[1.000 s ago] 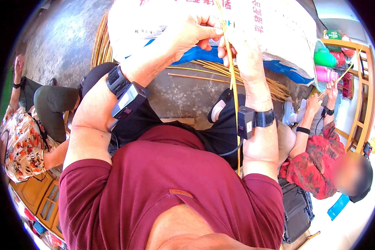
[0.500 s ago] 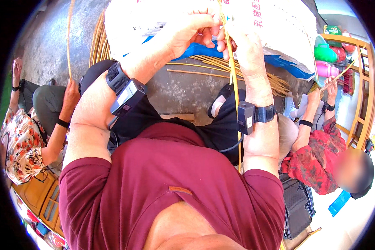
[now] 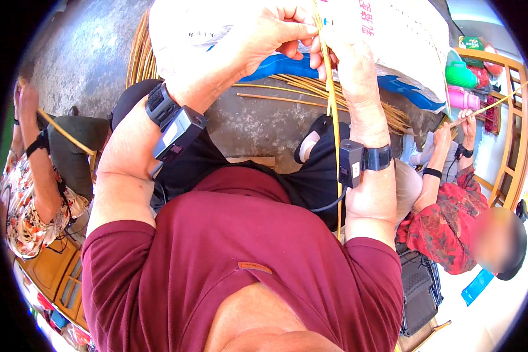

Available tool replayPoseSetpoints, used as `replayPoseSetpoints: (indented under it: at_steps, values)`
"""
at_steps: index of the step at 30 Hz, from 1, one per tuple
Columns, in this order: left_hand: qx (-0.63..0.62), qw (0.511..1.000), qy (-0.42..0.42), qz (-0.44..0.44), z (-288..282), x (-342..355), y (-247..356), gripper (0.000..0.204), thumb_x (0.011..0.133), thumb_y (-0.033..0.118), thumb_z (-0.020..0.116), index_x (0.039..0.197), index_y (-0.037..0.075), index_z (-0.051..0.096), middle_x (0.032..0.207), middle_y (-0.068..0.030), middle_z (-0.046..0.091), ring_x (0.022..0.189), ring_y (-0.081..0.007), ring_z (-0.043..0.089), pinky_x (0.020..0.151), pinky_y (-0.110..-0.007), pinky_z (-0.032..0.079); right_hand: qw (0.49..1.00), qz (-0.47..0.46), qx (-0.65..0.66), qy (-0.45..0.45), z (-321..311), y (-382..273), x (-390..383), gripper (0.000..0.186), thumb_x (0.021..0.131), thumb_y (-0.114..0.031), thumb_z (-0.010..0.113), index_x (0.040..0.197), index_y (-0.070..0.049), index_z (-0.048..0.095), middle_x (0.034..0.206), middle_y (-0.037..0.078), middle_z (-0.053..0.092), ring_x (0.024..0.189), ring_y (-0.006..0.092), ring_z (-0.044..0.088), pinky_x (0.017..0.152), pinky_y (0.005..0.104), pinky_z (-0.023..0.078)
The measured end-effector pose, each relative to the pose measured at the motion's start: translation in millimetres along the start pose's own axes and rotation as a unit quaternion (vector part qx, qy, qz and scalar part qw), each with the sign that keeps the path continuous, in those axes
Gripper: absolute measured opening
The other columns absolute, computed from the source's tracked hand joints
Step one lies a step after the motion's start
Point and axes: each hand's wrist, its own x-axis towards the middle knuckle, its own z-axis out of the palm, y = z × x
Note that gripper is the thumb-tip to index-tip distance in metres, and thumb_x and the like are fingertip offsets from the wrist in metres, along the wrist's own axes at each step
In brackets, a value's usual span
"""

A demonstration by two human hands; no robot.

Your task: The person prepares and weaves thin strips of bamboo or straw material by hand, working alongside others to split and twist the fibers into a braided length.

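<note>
A long, thin yellow stalk (image 3: pixel 336 132), perhaps cane or straw, runs from the top edge down past my right forearm to my lap. My left hand (image 3: pixel 284 32) pinches it near the top, thumb and fingertips pressed together against its side. Just below and to the right, my right hand (image 3: pixel 352 64) is closed around the same stalk, some of its fingers hidden behind the palm. A shorter loose end hangs beside the stalk under my hands. Behind both hands lies a big white sack (image 3: pixel 405 47) with a blue band.
Bundles of similar stalks lie on the floor at left (image 3: pixel 139 58) and under the sack (image 3: pixel 311 88). A person in a floral shirt (image 3: pixel 38 226) at left and a person in red (image 3: pixel 440 229) at right each handle stalks. A wooden rack (image 3: pixel 513 135) stands far right.
My hands shift slightly, with the left fingers drawn closer around the stalk. The person at left has raised a hand and tilted their stalk, which stood upright before.
</note>
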Motion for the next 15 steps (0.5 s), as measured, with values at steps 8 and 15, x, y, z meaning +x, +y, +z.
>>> replayPoseSetpoints:
  at_steps: [8,15]
  values:
    - [-0.034,0.998,-0.047,-0.008,-4.4,-0.1,1.3,0.003,0.083,0.005,0.056,0.081,0.003,0.056,0.067,-0.0048,0.058,0.053,-0.0108,0.054,0.049,-0.020,0.042,0.999,-0.005,-0.033,-0.012,0.3,-4.4,-2.3,0.036,0.089,-0.033,0.046,0.079,-0.003,0.063,0.063,0.005,0.060,0.053,0.0099,0.056,0.047,0.0211,0.045]
    - [-0.093,0.993,-0.074,-0.002,2.0,-0.5,1.3,0.002,0.083,0.004,0.054,0.084,0.004,0.055,0.071,-0.0086,0.060,0.059,-0.0160,0.059,0.052,-0.021,0.045,1.000,0.007,-0.016,0.022,-3.1,-3.3,-1.7,0.036,0.089,-0.033,0.047,0.080,-0.002,0.063,0.064,0.005,0.060,0.053,0.0094,0.056,0.047,0.0210,0.045]
